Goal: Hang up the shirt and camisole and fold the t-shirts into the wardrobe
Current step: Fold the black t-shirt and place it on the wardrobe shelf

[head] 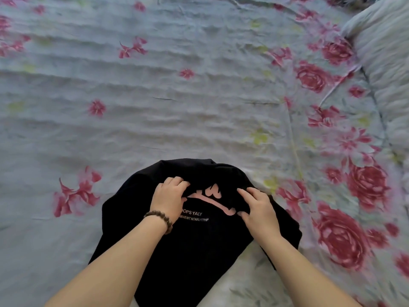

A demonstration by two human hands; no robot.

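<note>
Bed (199,96): nearly the whole view is filled by it, seen from above; no wall, floor or window is shown.
Sheet (155,129): pale blue-grey cloth is spread over the bed, rippled by shallow horizontal wrinkles.
Small blossoms (97,108): scattered pink-red flowers are printed across the left and middle of the sheet.
Large roses (314,77): a band of bigger red roses is printed down the right side.
Yellow-green marks (259,137): faint leaf shapes are set among the flowers.
Crease (292,134): a long line is drawn down the sheet beside the roses.
Bedding (385,52): a pale padded bulk, pillow or quilt, is laid along the right edge.
Light: soft and even, without hard shadows.
</note>
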